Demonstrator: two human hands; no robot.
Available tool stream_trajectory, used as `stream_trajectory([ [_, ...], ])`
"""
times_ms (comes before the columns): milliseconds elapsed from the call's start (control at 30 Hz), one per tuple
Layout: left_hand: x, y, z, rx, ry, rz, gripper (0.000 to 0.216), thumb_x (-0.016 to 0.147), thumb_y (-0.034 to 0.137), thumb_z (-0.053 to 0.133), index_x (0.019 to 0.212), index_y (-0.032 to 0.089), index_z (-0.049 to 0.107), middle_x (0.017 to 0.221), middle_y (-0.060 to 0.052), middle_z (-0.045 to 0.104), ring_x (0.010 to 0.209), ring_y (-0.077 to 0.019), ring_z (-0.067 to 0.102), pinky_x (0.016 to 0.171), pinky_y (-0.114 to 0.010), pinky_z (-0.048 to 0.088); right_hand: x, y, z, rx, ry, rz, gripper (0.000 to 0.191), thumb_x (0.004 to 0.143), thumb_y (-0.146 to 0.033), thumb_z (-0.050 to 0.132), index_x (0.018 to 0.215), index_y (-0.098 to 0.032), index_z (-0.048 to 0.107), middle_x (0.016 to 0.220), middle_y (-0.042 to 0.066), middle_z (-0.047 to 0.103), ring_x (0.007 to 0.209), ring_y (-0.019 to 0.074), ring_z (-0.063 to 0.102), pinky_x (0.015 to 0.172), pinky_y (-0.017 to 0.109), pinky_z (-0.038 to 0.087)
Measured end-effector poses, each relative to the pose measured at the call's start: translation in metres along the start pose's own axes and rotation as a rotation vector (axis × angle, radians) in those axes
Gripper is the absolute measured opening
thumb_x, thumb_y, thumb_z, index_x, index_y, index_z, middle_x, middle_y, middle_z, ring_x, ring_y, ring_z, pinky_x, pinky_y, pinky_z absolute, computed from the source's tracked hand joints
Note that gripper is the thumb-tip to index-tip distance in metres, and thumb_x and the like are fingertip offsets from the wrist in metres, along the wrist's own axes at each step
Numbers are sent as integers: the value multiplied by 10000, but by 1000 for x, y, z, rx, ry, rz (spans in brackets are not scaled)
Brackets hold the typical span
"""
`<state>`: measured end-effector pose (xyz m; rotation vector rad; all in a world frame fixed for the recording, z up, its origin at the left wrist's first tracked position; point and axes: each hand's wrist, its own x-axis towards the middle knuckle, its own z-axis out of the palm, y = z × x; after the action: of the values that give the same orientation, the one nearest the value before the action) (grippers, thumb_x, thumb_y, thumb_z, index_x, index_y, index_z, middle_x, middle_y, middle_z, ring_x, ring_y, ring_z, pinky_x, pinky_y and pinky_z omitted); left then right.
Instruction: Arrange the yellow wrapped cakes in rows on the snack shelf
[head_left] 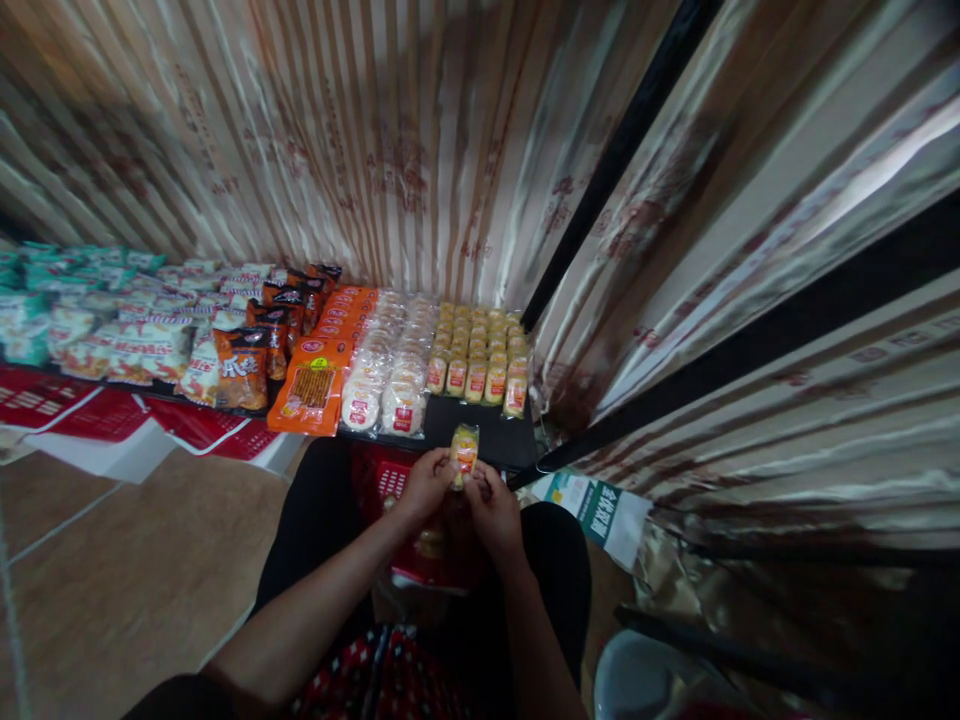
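Both my hands meet in front of me over my lap and pinch one small yellow snack packet [465, 447] upright. My left hand [426, 482] grips its left lower edge, fingers closed. My right hand [491, 505] grips its right lower edge, fingers closed too. Beneath my hands sits a red basket [390, 480] holding more packets. Just beyond lies the low black shelf [487, 425] with rows of the same yellow packets [480, 355].
Left of the yellow rows lie white round cakes [390, 375], orange packs [322, 370], dark orange bags [244, 365] and green-white packets [67, 310]. Striped curtains [375, 140] hang behind and to the right. A green-white box [596, 505] lies at right, tiled floor [112, 580] at left.
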<state>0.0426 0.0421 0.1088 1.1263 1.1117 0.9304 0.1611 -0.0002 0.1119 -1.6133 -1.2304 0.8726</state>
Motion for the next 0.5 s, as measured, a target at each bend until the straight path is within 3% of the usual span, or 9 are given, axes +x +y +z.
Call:
stream_trajectory([
  [233,19,1,13,122,88,58,192,770,225,559,953,168,573,810,-13,652,708,-112,598,682,-224,477,15,-5,-6,-50,82,78,424,768,-454,505,1083,-180,579,983,77,691,834,191,661,781,326,519],
  [500,35,14,28,317,135,98,131,772,162,554,900,179,572,866,-16,628,777,-114,584,760,-242,472,33,-3,-8,-117,186,63,330,784,-432,480,1005,-197,550,927,68,666,787,184,636,740,327,507],
])
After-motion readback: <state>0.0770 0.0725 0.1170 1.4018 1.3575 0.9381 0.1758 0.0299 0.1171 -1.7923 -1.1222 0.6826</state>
